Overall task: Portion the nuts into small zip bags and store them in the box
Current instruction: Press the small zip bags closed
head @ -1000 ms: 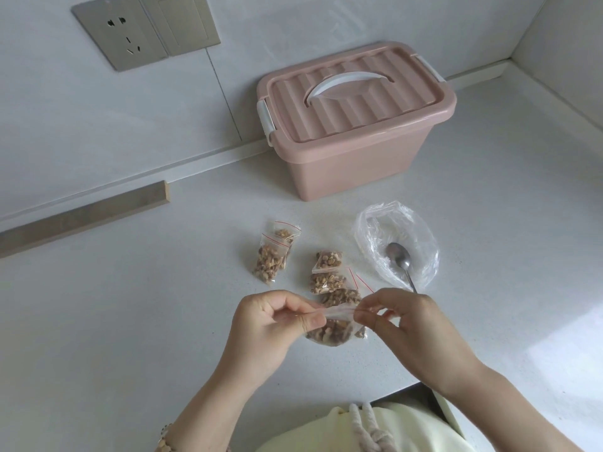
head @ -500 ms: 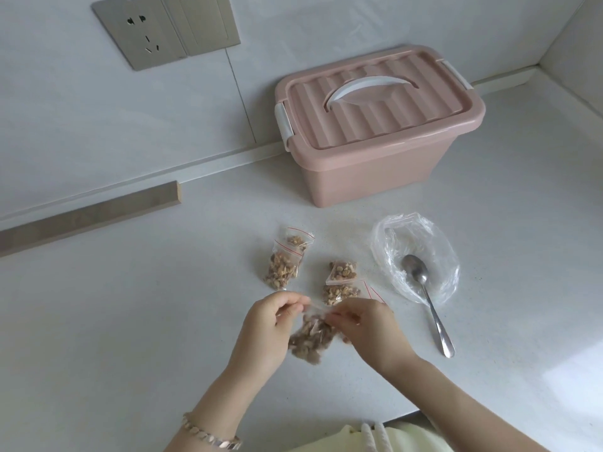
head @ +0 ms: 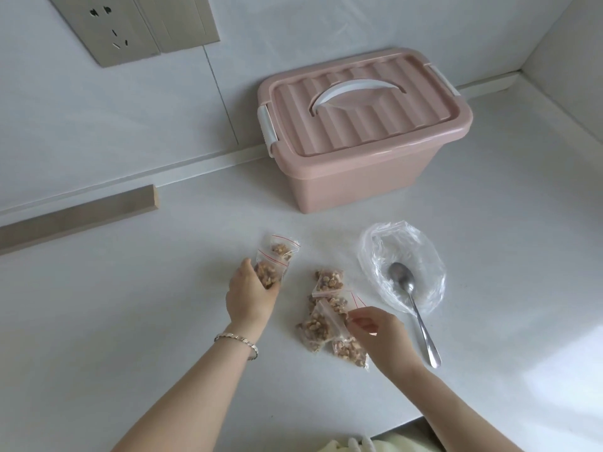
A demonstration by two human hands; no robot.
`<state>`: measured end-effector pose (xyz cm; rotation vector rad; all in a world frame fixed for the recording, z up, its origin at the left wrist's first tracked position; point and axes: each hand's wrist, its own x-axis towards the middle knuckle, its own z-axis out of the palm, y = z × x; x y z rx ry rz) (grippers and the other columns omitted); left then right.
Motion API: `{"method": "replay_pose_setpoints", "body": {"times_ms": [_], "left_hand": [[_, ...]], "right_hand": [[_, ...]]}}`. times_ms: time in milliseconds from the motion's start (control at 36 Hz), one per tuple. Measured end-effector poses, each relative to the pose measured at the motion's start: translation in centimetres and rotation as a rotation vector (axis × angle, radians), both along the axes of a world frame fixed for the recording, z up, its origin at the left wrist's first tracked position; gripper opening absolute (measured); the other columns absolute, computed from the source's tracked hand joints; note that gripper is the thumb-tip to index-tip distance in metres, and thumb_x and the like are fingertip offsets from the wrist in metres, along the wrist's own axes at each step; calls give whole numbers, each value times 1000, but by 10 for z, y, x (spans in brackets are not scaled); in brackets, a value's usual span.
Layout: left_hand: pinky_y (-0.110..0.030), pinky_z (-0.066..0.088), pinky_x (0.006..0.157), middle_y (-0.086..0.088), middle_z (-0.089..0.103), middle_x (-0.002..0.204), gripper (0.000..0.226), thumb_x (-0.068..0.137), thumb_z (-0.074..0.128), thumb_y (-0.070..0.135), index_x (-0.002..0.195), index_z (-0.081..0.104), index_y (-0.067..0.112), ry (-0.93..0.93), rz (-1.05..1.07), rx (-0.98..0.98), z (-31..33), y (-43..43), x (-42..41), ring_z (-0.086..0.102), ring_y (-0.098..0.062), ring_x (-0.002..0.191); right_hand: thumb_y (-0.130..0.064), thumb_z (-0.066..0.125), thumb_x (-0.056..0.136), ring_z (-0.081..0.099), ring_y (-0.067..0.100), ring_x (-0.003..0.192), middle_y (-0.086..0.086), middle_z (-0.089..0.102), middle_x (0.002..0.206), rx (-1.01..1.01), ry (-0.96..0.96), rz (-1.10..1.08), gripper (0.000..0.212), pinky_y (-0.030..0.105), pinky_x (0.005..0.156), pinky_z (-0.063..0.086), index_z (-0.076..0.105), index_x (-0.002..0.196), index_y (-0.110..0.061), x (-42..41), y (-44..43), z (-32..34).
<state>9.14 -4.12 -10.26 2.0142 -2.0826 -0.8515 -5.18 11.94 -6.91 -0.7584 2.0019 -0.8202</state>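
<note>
Nuts (head: 316,326), brown and broken into pieces, sit portioned in small clear zip bags with red-lined tops on a white tabletop (head: 146,321), in front of a pink box (head: 359,184). The box stands against the wall with its ribbed lid (head: 368,132) on and its white handle (head: 355,89) folded flat. It has white latches at both ends. Every bag in sight lies outside it.

Two bags make a pair on the left. The left hand (head: 249,296), a silver bracelet (head: 238,339) at its wrist, grips the nearer bag (head: 269,272), fingers curled round its lower end. The farther bag (head: 283,248) lies just behind, touching it.

Four more filled bags overlap in a heap in the middle. The right hand (head: 380,334) is at the heap's right edge, its thumb and forefinger pinching a corner of the middle bag (head: 318,327), the other fingers loosely curled.

Just right of the heap lies a crumpled clear plastic bag (head: 421,252). The bowl of a metal spoon (head: 414,305) rests on it, and the handle runs out over the tabletop toward the person.

A wall socket (head: 107,27) and a wooden strip (head: 78,216) show at the left.
</note>
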Motion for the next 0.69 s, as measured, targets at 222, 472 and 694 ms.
{"method": "replay_pose_setpoints", "body": {"times_ms": [222, 472, 694], "left_hand": [[-31, 44, 67, -2, 59, 96, 32, 77, 68, 26, 102, 54, 12, 188, 28, -151, 22, 34, 1, 58, -25, 94], [-5, 40, 72, 13, 61, 95, 41, 67, 76, 35, 100, 55, 23, 537, -85, -111, 92, 102, 8, 55, 4, 92], [-16, 47, 81, 3, 68, 98, 53, 58, 74, 46, 103, 57, 25, 814, -181, 205, 111, 113, 6, 64, -8, 94]], "right_hand": [[-13, 66, 83, 63, -4, 77, -16, 67, 82, -100, -44, -41, 14, 11, 74, 50, 65, 88, -26, -3, 3, 22], [-19, 74, 76, 66, 5, 79, -5, 71, 84, -312, -262, -14, 20, 18, 71, 50, 65, 92, -27, 25, -3, 70], [-11, 66, 82, 64, 12, 65, -1, 71, 71, -439, -220, -86, 16, 20, 61, 49, 72, 75, -25, 23, 14, 92]]}}
